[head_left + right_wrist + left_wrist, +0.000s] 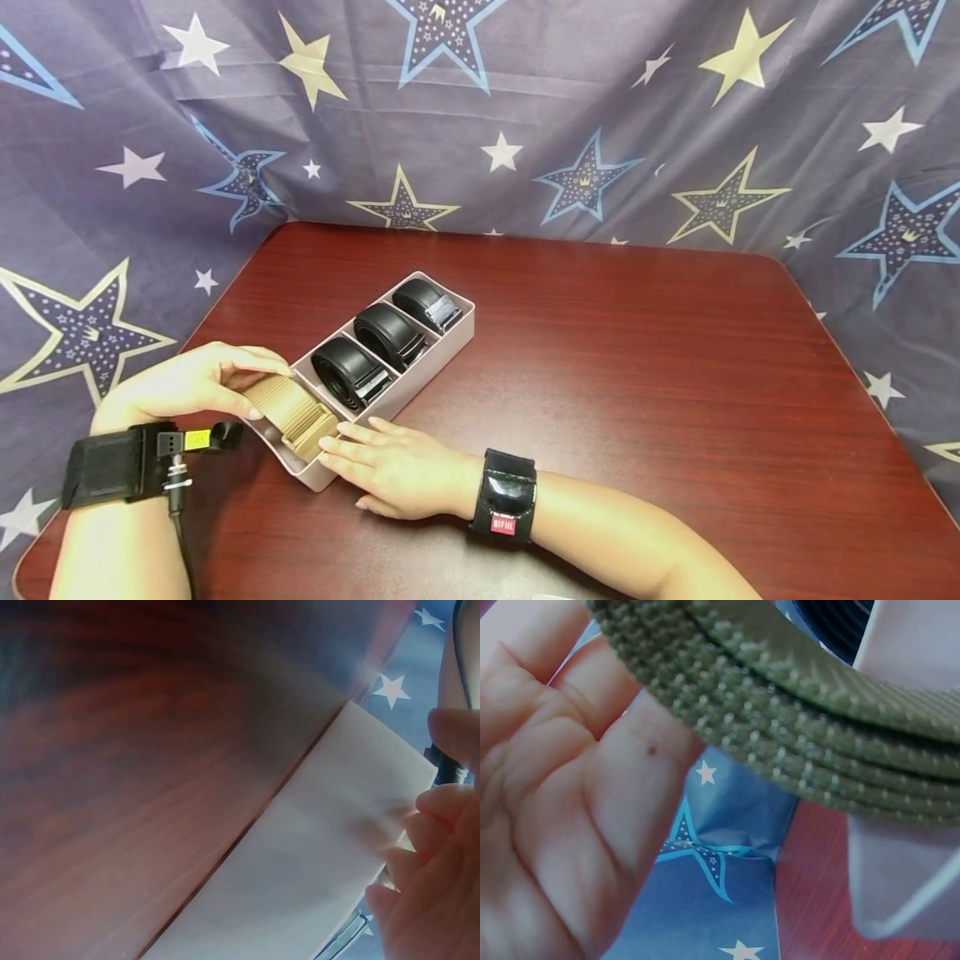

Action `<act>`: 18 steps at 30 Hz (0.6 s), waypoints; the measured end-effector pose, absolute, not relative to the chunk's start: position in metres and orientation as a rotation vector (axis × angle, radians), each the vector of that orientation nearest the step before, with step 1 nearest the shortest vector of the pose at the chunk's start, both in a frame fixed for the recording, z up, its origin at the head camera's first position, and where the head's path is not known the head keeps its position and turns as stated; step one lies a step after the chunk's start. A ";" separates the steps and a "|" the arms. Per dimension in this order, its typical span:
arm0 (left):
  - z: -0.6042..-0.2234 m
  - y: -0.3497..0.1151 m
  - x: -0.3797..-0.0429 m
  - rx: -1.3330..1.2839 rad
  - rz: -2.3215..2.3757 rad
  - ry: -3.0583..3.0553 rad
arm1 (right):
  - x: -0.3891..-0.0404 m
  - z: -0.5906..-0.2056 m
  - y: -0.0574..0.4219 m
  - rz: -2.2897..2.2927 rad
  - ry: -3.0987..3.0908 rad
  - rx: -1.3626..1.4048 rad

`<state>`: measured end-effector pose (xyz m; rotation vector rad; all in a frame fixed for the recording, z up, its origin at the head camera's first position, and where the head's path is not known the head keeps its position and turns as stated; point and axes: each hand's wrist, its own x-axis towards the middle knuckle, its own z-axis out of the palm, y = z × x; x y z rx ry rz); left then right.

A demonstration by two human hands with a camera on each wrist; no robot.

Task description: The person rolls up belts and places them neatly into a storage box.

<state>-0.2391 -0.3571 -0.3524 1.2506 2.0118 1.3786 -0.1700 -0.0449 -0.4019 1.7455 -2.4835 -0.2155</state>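
A pale divided box (431, 364) lies slantwise on the table. In its nearest compartment, a rolled tan webbing belt (281, 404) sits tilted, partly above the rim, its gold buckle (315, 437) toward the right. My left hand (183, 383) holds the roll's left side between thumb and fingers; the left wrist view shows the coiled woven edge (765, 750) beside the palm (547, 810). My right hand (405, 475) lies at the box's near right side, fingers extended, fingertips at the rim and by the buckle. Whether they touch the buckle, I cannot tell.
Three rolled black belts (348, 367) with metal buckles fill the other compartments, one in each. The dark red table (637, 400) stretches to the right. A star-patterned cloth (525, 108) hangs behind it. Both wrists wear black straps (504, 496).
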 end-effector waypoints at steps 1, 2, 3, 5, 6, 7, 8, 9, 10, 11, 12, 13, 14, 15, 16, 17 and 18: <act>-0.353 -0.358 -0.239 1.256 1.380 2.008 | -0.170 -0.402 -0.045 -0.219 -2.483 1.743; -0.354 -0.358 -0.239 1.259 1.380 2.006 | -0.170 -0.402 -0.045 -0.219 -2.484 1.742; -0.355 -0.359 -0.239 1.259 1.382 2.000 | -0.169 -0.401 -0.045 -0.220 -2.487 1.741; -0.358 -0.359 -0.238 1.266 1.371 2.014 | -0.169 -0.401 -0.044 -0.218 -2.493 1.740; -0.360 -0.360 -0.238 1.264 1.368 2.012 | -0.169 -0.401 -0.044 -0.214 -2.495 1.740; -0.362 -0.360 -0.237 1.258 1.373 2.002 | -0.169 -0.402 -0.044 -0.209 -2.496 1.740; -0.363 -0.360 -0.237 1.243 1.377 1.998 | -0.169 -0.402 -0.044 -0.206 -2.498 1.739; -0.364 -0.360 -0.236 1.233 1.379 1.997 | -0.169 -0.402 -0.044 -0.204 -2.498 1.738; -0.365 -0.360 -0.235 1.222 1.384 1.991 | -0.169 -0.403 -0.043 -0.203 -2.495 1.737; -0.367 -0.360 -0.235 1.209 1.395 1.975 | -0.169 -0.403 -0.043 -0.201 -2.494 1.736; -0.368 -0.361 -0.234 1.193 1.410 1.956 | -0.169 -0.403 -0.043 -0.200 -2.492 1.735; -0.369 -0.361 -0.234 1.182 1.420 1.949 | -0.169 -0.403 -0.043 -0.199 -2.491 1.734; -0.369 -0.361 -0.233 1.176 1.422 1.953 | -0.169 -0.402 -0.043 -0.196 -2.489 1.732; -0.370 -0.362 -0.232 1.172 1.419 1.964 | -0.168 -0.402 -0.043 -0.188 -2.493 1.731; -0.371 -0.362 -0.232 1.163 1.414 1.975 | -0.168 -0.402 -0.043 -0.178 -2.500 1.731; -0.371 -0.363 -0.231 1.157 1.392 2.015 | -0.167 -0.401 -0.043 -0.164 -2.510 1.734; -0.371 -0.364 -0.229 1.153 1.363 2.067 | -0.167 -0.401 -0.042 -0.146 -2.523 1.737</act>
